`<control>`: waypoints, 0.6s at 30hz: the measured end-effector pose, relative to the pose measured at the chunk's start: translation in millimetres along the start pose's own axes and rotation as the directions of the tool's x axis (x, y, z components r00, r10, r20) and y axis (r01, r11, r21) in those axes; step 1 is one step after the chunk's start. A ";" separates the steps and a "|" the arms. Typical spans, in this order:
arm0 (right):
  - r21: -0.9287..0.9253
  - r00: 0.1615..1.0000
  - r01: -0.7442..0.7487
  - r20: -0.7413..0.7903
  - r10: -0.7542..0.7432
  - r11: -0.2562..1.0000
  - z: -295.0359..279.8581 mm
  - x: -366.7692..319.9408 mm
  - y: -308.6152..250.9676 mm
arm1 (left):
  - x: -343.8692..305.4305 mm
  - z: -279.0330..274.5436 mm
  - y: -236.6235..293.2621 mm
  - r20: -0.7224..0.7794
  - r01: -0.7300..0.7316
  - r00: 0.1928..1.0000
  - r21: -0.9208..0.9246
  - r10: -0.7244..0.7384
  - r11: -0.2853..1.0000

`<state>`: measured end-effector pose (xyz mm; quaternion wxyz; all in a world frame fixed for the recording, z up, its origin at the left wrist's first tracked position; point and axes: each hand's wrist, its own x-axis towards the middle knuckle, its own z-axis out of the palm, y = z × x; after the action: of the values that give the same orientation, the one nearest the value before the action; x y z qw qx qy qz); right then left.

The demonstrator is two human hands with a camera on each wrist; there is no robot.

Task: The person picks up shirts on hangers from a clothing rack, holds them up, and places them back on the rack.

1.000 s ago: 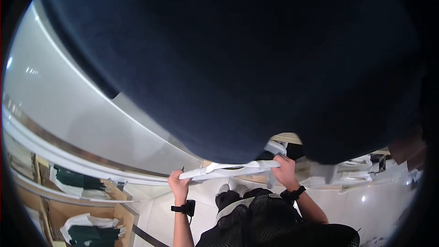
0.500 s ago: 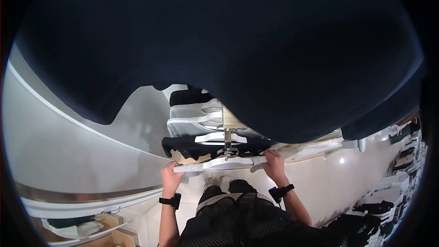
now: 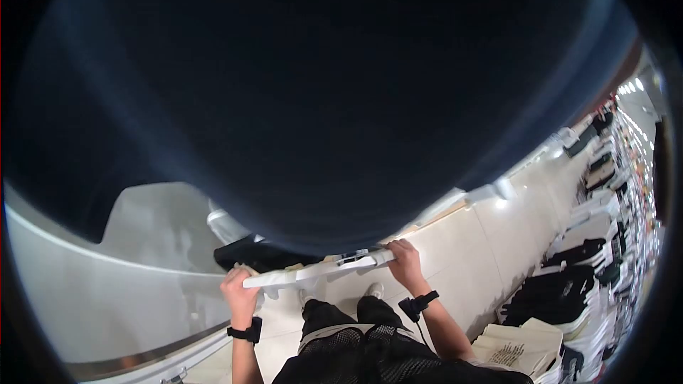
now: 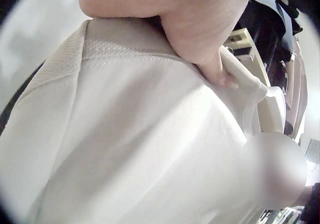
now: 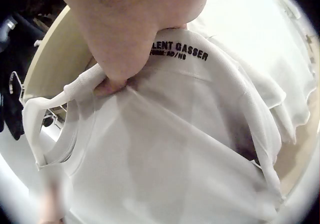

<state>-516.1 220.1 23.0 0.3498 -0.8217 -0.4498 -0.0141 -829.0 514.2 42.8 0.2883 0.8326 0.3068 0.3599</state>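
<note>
An off-white shirt [image 3: 320, 275] stretches between both hands in front of the person's waist, seen nearly edge-on in the head view. At one shoulder seam my left hand [image 3: 240, 293] grips it, and my right hand [image 3: 405, 264] grips the other shoulder. In the left wrist view the thumb of the left hand [image 4: 170, 18] presses on the front of the shirt [image 4: 125, 129] below the seam. The right wrist view shows the right hand [image 5: 135, 28] pinching the shirt [image 5: 165, 134] between its round neckline and a sleeve with black lettering [image 5: 180, 52].
Dark navy cloth [image 3: 320, 99] fills the upper head view. Black clothing [image 3: 256, 252] hangs just beyond the shirt. To the left stands a pale grey panel [image 3: 149, 270]. Rows of garments [image 3: 562, 291] line the right, with a cream printed shirt [image 3: 519, 348] nearest. Pale floor [image 3: 462, 263] lies between.
Both hands, still gripping the shirt, have shifted left and slightly down in the head view. The view has turned, showing more floor and garments at right; the hanging rail is now hidden.
</note>
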 end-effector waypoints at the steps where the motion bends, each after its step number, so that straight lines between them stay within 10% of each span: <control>1: -0.001 1.000 -0.028 -0.005 0.028 1.000 -2.3 -4.1 0.6 | 5.1 5.4 -0.5 0.011 -0.005 1.000 -0.027 0.005 1.000; 9: -0.073 0.957 -0.287 -0.071 0.282 0.955 -37.3 -41.6 33.2 | 63.0 92.9 7.6 0.266 -0.053 0.961 -0.109 0.081 0.993; 18: -0.052 0.737 -0.558 -0.489 0.467 0.828 -153.0 -205.3 138.2 | 3.0 256.3 169.6 0.422 -0.203 0.855 -0.260 0.300 0.944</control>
<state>-490.1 -68.0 -8.5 0.3532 -0.9168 -0.1064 -0.1529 -577.0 340.4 15.6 0.3872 0.8921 0.0796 0.2189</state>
